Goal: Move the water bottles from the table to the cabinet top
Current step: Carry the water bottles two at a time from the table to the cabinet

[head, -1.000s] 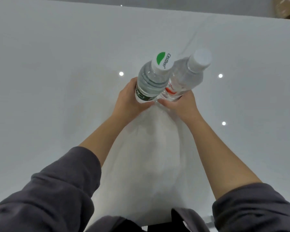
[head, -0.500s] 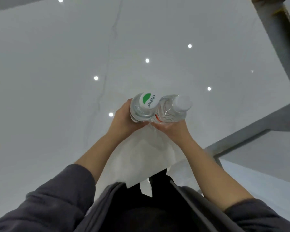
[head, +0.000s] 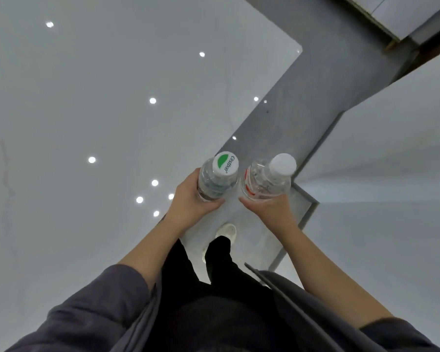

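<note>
The left hand grips the green-capped bottle upright, the right hand grips the white-capped bottle just beside it.

Green-capped bottle: base and lower body hidden behind your left hand. White-capped bottle: base hidden behind your right hand; red label print too small to read. Both hands: far fingers hidden behind the bottles. Shoe: heel covered by your trouser leg. Sleeves: cut off at the lower edge. White table: runs past the left and top edges. Pale surface on your right: cut by the right edge; cabinet top or not, you cannot tell.
</note>
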`<state>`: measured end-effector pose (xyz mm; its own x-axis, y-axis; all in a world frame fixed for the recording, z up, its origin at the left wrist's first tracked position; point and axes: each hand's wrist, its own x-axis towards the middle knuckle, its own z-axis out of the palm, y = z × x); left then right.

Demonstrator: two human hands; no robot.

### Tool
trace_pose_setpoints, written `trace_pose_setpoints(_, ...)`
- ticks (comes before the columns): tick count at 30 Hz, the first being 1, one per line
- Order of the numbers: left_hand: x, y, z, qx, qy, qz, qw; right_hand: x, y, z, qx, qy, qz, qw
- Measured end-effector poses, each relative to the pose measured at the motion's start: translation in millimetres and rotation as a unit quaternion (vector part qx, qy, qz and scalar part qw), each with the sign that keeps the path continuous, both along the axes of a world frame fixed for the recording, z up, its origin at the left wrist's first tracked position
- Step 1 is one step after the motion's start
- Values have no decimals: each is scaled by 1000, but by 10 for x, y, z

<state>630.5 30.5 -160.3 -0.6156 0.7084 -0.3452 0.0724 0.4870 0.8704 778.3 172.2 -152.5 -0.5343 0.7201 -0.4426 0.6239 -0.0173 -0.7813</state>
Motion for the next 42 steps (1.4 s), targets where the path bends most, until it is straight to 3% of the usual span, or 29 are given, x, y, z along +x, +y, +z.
trace_pose_setpoints(5, 595, 616, 247, 36, -30, -59, 997, 706, 351, 210, 46, 16, -42, 998)
trace_pose_setpoints(8, 762, 968, 470, 64, -24, -100, 993, 954, 489, 430, 51, 56, -126, 989)
trace_pose_setpoints(17, 821, 2072, 1714, 188, 7, -180, 966, 1100, 1048, 1558, 143, 211, -272, 928)
trace_pose_setpoints(26, 720, 2672, 3050, 337, 33, -218, 915, 997, 1492, 2903, 255, 318, -268, 873)
trace_pose_setpoints(34, 664, 2866, 3750, 384, 27, -223, 896, 903, 1729, 3520, 308, 343, -271, 845)
trace_pose_setpoints(42, 547, 3052, 3941, 408, 17, -209, 888, 801, 1898, 3723, 308, 372, -280, 830)
